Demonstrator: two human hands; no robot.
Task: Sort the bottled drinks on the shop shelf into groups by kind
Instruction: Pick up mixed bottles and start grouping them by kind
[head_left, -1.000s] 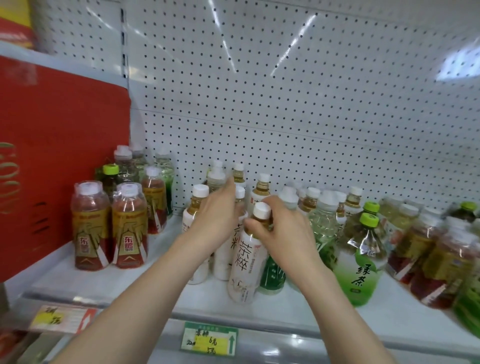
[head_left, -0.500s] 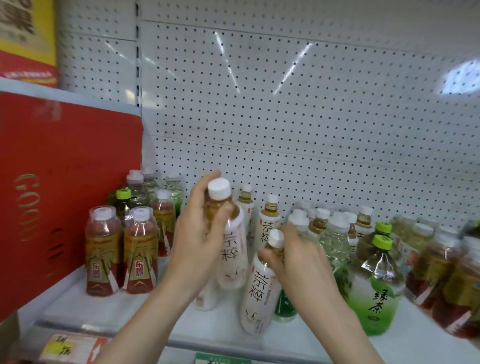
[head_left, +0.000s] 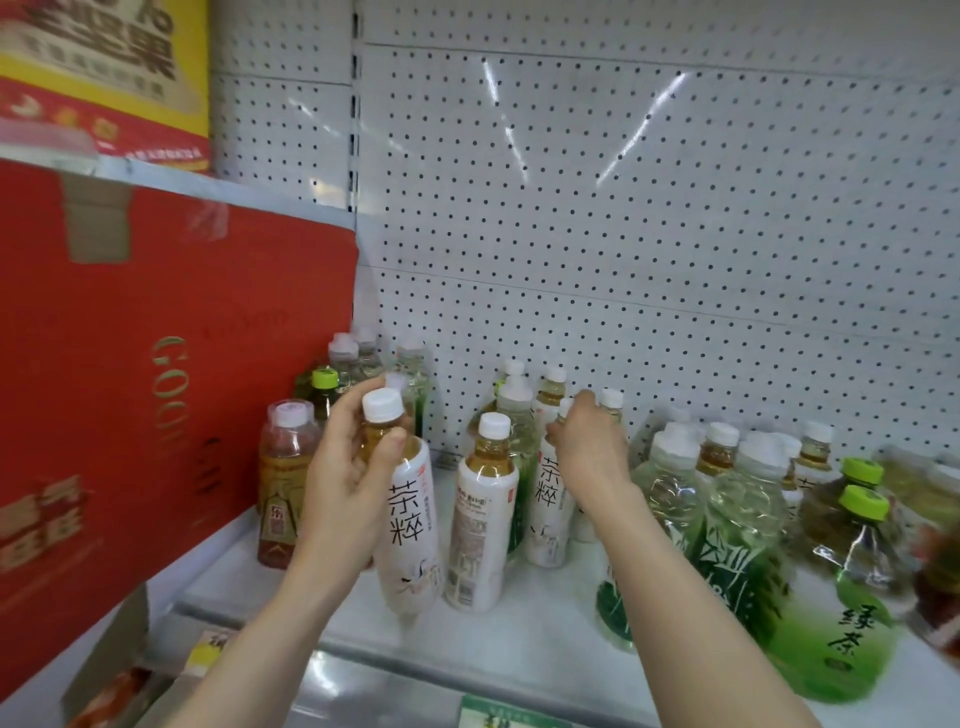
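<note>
The left hand (head_left: 340, 470) gripped a tilted tea bottle (head_left: 410, 525) with a white label, its fingers (head_left: 387, 444) curled round the amber neck just under the white cap. The bottle leaned with its cap towards the left. Its base hung low at the front of the shelf (head_left: 524, 642), and whether it touched the shelf could not be told. Just beside it on the right, a middle tea bottle (head_left: 483, 519) of the same kind stood upright with the back of its label turned out. Further back, the right hand (head_left: 589, 449) reached over a rear tea bottle (head_left: 545, 499), also white-labelled. Its fingers (head_left: 558, 431) were bent round the neck, gripping it and hiding most of the cap, while the bottle stood on the shelf. To the left, against a red carton (head_left: 130, 395), stood gold-labelled bottles (head_left: 283, 483) of brown drink. To the right were clear bottles with bamboo labels (head_left: 737, 545) and green-capped green tea bottles (head_left: 852, 623). A white pegboard (head_left: 649, 234) backed the shelf.
</note>
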